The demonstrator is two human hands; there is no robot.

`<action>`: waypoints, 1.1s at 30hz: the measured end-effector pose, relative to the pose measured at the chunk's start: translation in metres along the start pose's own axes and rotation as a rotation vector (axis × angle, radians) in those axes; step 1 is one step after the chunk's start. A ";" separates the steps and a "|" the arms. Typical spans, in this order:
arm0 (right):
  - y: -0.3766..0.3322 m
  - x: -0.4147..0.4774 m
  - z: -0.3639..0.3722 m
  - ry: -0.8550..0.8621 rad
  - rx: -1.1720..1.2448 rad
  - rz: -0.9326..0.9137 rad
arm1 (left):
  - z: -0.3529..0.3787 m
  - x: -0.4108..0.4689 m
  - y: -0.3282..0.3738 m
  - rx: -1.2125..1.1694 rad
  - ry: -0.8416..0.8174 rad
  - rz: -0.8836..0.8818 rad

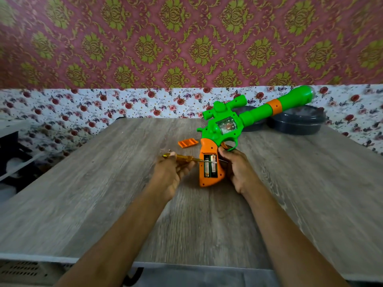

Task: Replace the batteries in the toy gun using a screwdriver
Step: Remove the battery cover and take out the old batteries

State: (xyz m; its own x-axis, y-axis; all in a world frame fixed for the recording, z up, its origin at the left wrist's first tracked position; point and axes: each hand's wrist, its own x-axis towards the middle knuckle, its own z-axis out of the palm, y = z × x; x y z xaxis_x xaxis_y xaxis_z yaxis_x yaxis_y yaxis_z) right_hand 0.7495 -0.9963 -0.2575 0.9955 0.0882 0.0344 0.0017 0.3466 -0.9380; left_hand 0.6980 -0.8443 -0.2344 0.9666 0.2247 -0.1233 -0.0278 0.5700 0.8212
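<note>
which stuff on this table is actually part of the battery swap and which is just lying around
In use:
green and orange plastic toy gun
yellow-handled screwdriver
two batteries in the open handle compartment
loose orange ribbed battery cover

Lying about:
two dark round lidded containers behind the gun

table (83, 183) — wood-grain | on it — orange cover (188, 143), dark bowls (298, 121)

Green and orange toy against patterned walls

The toy gun (228, 125) is bright green with an orange grip and barrel band; the screwdriver (182, 158) handle is clear yellow; the table (103, 183) is grey woodgrain; the wall (186, 38) is maroon with olive damask.
</note>
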 end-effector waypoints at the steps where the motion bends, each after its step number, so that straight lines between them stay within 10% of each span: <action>1: 0.000 0.000 0.000 0.003 -0.008 0.002 | 0.002 -0.002 0.001 -0.002 0.006 0.042; 10: -0.002 -0.001 0.001 -0.012 0.029 -0.003 | 0.001 -0.016 0.000 0.693 -0.163 1.092; 33: -0.006 -0.006 0.004 -0.044 -0.004 0.000 | 0.000 -0.017 -0.004 0.799 -0.264 1.135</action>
State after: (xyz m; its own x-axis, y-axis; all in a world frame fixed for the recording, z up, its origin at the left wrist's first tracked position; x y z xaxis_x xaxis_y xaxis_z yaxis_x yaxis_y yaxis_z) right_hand 0.7433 -0.9955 -0.2509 0.9904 0.1289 0.0492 0.0019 0.3432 -0.9393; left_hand 0.6819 -0.8503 -0.2350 0.5374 0.0487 0.8419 -0.7480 -0.4335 0.5026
